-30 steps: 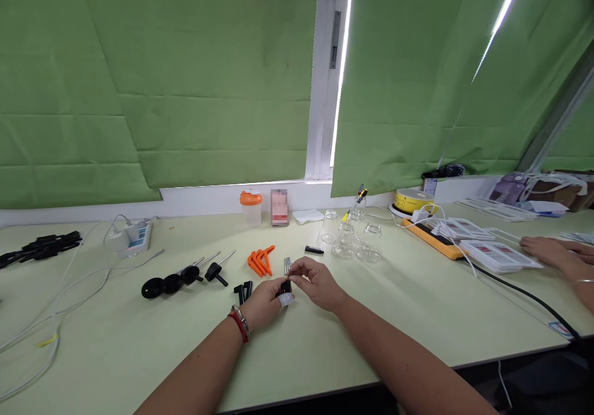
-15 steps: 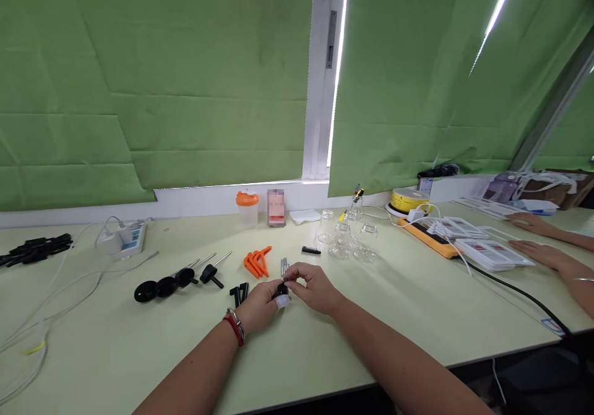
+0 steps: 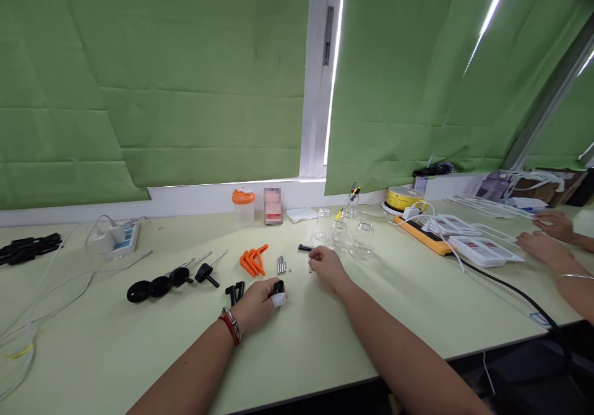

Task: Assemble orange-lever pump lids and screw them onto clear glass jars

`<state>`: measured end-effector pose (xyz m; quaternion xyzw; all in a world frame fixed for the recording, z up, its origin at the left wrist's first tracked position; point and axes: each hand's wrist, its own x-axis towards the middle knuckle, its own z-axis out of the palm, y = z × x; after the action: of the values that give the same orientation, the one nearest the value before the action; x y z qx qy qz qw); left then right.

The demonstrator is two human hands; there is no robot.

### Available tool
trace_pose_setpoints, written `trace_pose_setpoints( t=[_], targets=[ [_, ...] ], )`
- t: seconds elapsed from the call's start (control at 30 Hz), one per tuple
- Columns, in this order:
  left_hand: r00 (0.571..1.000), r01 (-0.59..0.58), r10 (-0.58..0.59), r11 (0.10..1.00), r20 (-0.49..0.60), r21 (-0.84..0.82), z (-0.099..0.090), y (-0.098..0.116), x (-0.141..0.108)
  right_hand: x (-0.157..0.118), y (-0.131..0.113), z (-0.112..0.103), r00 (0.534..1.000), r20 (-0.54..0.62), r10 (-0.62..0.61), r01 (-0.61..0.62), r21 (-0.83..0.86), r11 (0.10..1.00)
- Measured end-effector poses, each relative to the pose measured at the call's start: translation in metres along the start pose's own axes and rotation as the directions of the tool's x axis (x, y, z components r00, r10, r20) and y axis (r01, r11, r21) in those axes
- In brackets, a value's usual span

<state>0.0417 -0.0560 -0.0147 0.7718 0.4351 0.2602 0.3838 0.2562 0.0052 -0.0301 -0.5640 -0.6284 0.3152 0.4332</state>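
Note:
My left hand (image 3: 260,303) is closed around a small black plastic part (image 3: 278,287), its open round end facing up; white tape wraps the thumb. Away to the right, my right hand (image 3: 328,268) has its fingertips pinched together low over the table, by some tiny metal pieces (image 3: 310,268). Whether anything is between those fingertips is hidden. Just beyond them lies a black comb-like strip (image 3: 305,248). Several metal pins (image 3: 281,265) lie between the hands, near orange bent handles (image 3: 253,260). Black L-shaped pieces (image 3: 235,292) rest beside my left hand.
Black round parts with metal rods (image 3: 161,286) lie to the left. Clear glasses (image 3: 362,242) stand behind my right hand, near an orange power strip (image 3: 424,234) and white trays (image 3: 485,250). A lidded cup (image 3: 244,208) is at the back. Another person's hands (image 3: 538,246) are at right.
My right hand has left the black part in my left hand and moved right, down to the tiny metal pieces. The left hand keeps its hold. The view has shifted slightly.

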Motion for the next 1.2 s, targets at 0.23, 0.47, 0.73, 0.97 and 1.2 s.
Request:
trace_pose_setpoints(
  t=[0.23,0.47,0.73,0.97,1.2],
  targets=[
    [1.000,0.003,-0.003,1.000,0.007,0.004,0.000,-0.001,0.000,-0.006,0.005,-0.001,0.996,0.089,0.012,0.010,-0.245,0.970],
    [1.000,-0.003,0.003,1.000,0.004,0.017,0.000,-0.003,0.001,-0.014,-0.005,0.002,0.982,0.178,-0.059,0.112,-0.305,0.946],
    [1.000,-0.007,0.007,1.000,0.008,0.018,0.000,-0.004,0.001,-0.016,-0.006,0.006,0.956,0.244,-0.163,0.245,-0.357,0.901],
    [1.000,-0.006,0.006,1.000,0.011,0.017,0.000,-0.004,0.001,-0.018,-0.004,0.008,0.943,0.255,-0.213,0.297,-0.358,0.885],
    [1.000,-0.018,0.018,1.000,0.004,0.015,0.000,-0.002,0.001,-0.028,-0.025,0.010,0.862,0.153,-0.482,0.501,-0.122,0.857]
  ],
)
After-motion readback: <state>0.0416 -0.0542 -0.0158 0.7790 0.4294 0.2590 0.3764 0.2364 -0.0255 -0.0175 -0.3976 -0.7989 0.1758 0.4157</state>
